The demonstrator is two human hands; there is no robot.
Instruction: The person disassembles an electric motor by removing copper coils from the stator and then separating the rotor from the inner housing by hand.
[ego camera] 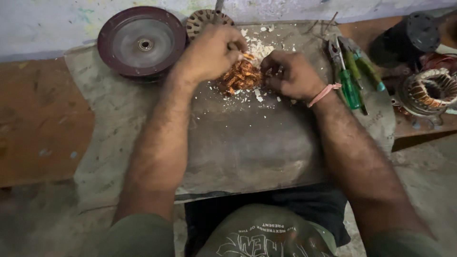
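Left hand (209,54): fingers pinched shut on the top of the tangled bundle of copper-orange wire (240,77).
Right hand (291,75): fingers curled against the bundle's right side; grip apparently closed, partly hidden.
Bundle: near the grey bench (247,143) far edge, between both hands, amid white flakes (256,47).
Nearer: both touching.

A tangle of copper wire (240,77) lies on the surface (238,143) between the left hand (209,53) and the right hand (290,74), touching both, with small chips (257,47) scattered just beyond. A round disc (142,42) rests left of the hands. Screwdrivers (352,81) lie just right of the right hand; farther right sits a wound stator (431,90).
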